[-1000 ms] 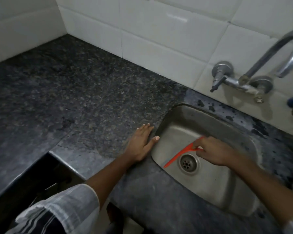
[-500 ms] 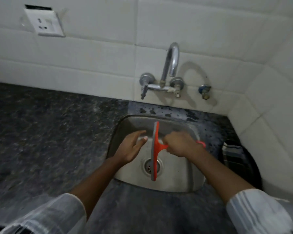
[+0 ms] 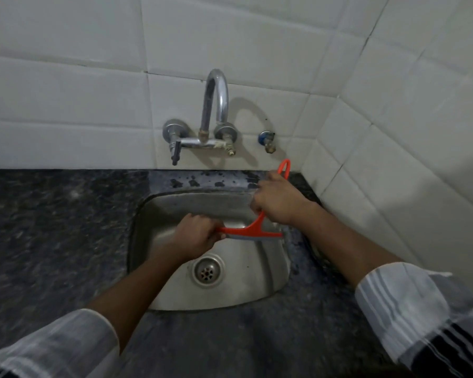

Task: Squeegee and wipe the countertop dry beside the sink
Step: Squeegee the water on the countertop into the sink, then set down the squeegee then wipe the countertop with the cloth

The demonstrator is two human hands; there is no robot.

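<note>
An orange squeegee [image 3: 253, 230] is held over the steel sink [image 3: 262, 285], its blade lying crosswise with a grey rubber edge underneath. My right hand [image 3: 277, 201] is closed around its handle, whose loop end sticks out above the fist near the back wall. My left hand [image 3: 195, 236] pinches the left end of the blade. The dark speckled countertop [image 3: 52, 227] stretches to the left of the sink and runs along its front. Dark wet spots lie on the strip of countertop behind the sink.
A chrome tap [image 3: 215, 105] with a curved spout is fixed to the white tiled wall above the sink. A small blue valve [image 3: 266, 140] sits to its right. The tiled side wall closes in at the right. The drain [image 3: 207, 272] lies in the sink's floor.
The squeegee has turned from blade upright to blade crosswise and its handle has risen toward the back wall. My left hand has moved from beside the blade to gripping its left end.
</note>
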